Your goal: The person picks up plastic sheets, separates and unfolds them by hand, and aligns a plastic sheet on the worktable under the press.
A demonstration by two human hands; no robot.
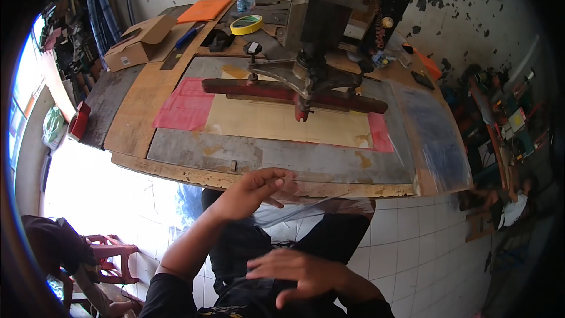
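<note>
The left hand [247, 194] pinches thin, clear plastic film [291, 214] (glossy, creased) beside the worn wooden tabletop [138, 103]. The right hand [299, 273] is loosely spread.

We see machine [321, 23] cut off by top edge. Right hand [297, 274] blurred. We cannot tell whether left hand [250, 193] grips clear film [285, 214]. Box label [125, 60] too small to read.

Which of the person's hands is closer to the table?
Left. The left hand is by the front edge of the table, though I can't tell if it touches. The right hand is farther back, over the lap.
</note>
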